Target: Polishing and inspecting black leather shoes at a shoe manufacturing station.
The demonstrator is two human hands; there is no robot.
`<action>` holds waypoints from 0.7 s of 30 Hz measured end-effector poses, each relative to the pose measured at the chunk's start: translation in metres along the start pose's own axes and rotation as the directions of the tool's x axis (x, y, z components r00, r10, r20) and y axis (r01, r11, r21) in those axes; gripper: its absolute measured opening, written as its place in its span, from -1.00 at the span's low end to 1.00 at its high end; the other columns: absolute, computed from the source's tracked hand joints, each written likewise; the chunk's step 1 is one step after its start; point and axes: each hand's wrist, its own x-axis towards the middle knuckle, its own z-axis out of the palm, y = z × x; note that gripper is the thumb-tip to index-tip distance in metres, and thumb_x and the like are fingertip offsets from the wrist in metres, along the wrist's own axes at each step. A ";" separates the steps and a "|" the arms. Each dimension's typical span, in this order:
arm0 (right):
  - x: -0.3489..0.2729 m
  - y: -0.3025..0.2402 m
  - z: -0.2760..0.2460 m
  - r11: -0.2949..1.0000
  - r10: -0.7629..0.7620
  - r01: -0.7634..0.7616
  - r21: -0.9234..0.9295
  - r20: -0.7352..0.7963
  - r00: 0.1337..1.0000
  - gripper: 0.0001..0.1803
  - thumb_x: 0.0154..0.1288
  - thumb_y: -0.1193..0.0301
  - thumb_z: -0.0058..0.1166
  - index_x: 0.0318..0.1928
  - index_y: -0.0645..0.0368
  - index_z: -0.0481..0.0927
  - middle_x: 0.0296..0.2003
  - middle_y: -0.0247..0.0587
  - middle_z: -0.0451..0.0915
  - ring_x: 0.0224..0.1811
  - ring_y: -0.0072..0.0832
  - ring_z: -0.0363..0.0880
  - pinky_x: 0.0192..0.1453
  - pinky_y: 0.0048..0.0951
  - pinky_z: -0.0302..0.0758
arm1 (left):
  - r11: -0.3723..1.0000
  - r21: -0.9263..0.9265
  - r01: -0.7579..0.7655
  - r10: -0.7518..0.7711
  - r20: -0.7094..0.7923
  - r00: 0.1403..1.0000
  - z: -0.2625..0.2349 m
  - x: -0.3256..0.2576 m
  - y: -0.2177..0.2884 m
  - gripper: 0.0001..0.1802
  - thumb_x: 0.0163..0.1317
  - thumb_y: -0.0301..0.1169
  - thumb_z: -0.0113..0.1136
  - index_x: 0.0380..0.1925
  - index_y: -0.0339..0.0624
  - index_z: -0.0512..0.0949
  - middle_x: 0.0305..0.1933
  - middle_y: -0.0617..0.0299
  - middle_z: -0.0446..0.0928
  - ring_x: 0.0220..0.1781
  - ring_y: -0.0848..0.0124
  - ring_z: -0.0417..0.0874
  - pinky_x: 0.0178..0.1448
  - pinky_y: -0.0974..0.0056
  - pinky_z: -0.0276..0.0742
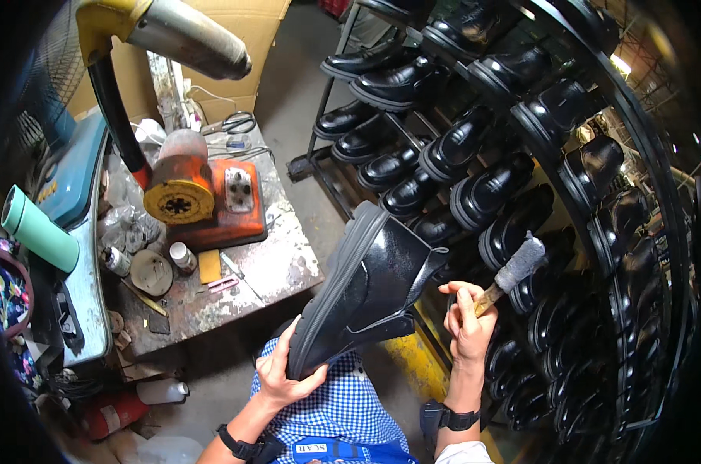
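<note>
- Holding the black ankle boot (358,286) in the head view, your left hand (288,375) has its fingers and thumb clasped around the near end, sole facing left.
- Your right hand (468,329) pinches the handle of a fuzzy gray-headed dauber (521,265), just right of the boot and apart from it.
- The boot is up above your checked apron (304,410), between the stained workbench (281,263) on the left and the shoe rack (633,100) on the right.
- On that workbench sits an orange machine (246,220).
</note>
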 end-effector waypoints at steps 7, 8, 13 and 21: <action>-0.014 0.016 0.023 0.917 -0.243 0.339 -0.211 0.380 0.893 -0.49 -0.12 0.50 0.33 -0.08 0.28 0.47 0.05 0.00 0.43 -0.16 -0.56 0.49 -0.28 -0.63 0.46 | 0.571 -0.646 0.507 -0.546 0.163 0.822 -0.002 0.016 -0.005 -0.20 -0.11 -0.47 0.35 0.16 -0.43 0.19 0.08 0.08 0.39 0.09 0.37 0.43 0.22 0.30 0.29; -0.011 0.020 0.026 0.851 -0.297 0.452 -0.267 0.465 0.834 -0.38 -0.16 0.51 0.36 -0.01 0.30 0.41 0.06 0.02 0.41 -0.07 -0.55 0.46 -0.30 -0.68 0.46 | 0.585 -0.607 0.537 -0.542 0.199 0.816 -0.003 0.015 -0.009 -0.21 -0.10 -0.48 0.35 0.16 -0.43 0.20 0.08 0.07 0.39 0.09 0.36 0.43 0.21 0.30 0.29; 0.004 0.002 0.065 0.783 -0.125 0.389 -0.486 0.491 0.862 -0.27 -0.26 0.46 0.43 0.02 0.20 0.37 -0.23 -0.21 0.50 -0.23 -0.51 0.51 -0.15 -0.48 0.46 | 0.634 -0.556 0.538 -0.528 0.198 0.826 -0.004 0.019 -0.013 -0.21 -0.08 -0.48 0.36 0.16 -0.43 0.20 0.09 0.06 0.38 0.09 0.37 0.43 0.19 0.30 0.32; 0.104 -0.007 0.088 0.810 -0.379 0.538 -0.234 0.493 0.783 -0.75 -0.09 0.61 0.30 -0.40 0.26 0.47 -0.50 -0.37 0.33 -0.44 -0.64 0.29 -0.35 -0.58 0.34 | 0.377 -0.755 0.537 -0.400 0.390 0.829 0.005 0.041 -0.025 -0.23 0.23 -0.42 -0.01 0.31 -0.35 -0.21 0.30 -0.08 0.12 0.31 0.27 0.19 0.33 0.26 0.08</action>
